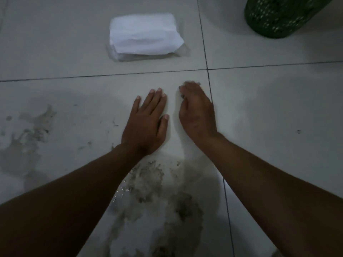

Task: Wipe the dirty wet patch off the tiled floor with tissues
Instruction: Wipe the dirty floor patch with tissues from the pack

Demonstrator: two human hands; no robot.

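Two hands low over the tiled floor (65,58), dim light. My left hand (146,123) lies flat, palm down, fingers straight and close together, thumb out to the side, holding nothing. My right hand (196,110) sits just beside it, fingers curled down at the tips; they are blurred. There seems to be a pale tissue sheet (178,130) under and between the hands, but I cannot tell whether the right fingers pinch it or just press on it.

The dirty wet patch (157,191) spreads behind the wrists, toward me, between the two forearms: dark gritty smears with water glints. A fainter stained wet area (31,130) lies well off to the left of the left fingers. Beyond the fingertips, past the grout line (111,74), sits the tissue pack (143,38), white sheets in clear wrap, well apart from both hands. Green mesh basket (278,15) stands far beyond the right fingers, at the top corner.
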